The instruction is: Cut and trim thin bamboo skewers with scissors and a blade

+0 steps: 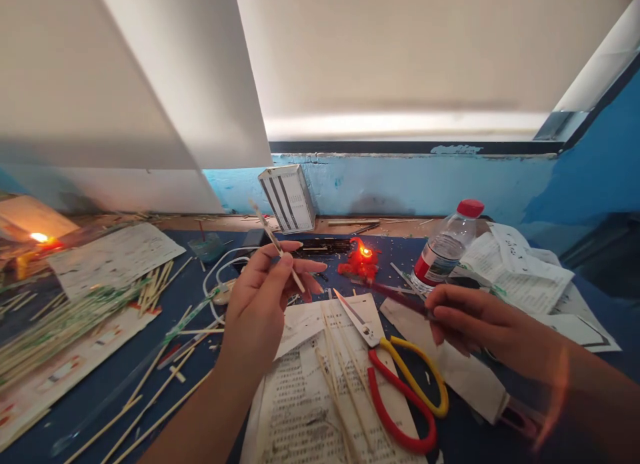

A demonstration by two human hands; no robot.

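Observation:
My left hand (265, 291) pinches a short thin stick (273, 234), tilted, with its pale upper end raised above the table. My right hand (465, 317) is closed on a dark slender rod (400, 296); its far tip reaches toward a small flame (366, 252) on a red, waxy-looking holder (357, 267). Between the hands lie scissors (370, 337) with one red and one yellow handle, blades apart, resting on printed paper (290, 397). Several thin bamboo sticks (345, 384) lie on that paper.
A water bottle (440, 251) with a red cap stands behind my right hand. Crumpled papers (520, 264) lie at the right. A white box (287, 197) leans by the wall. Bundled sticks (70, 331) and a second flame (39, 237) are at the left. A white cable (213, 277) curls beside my left hand.

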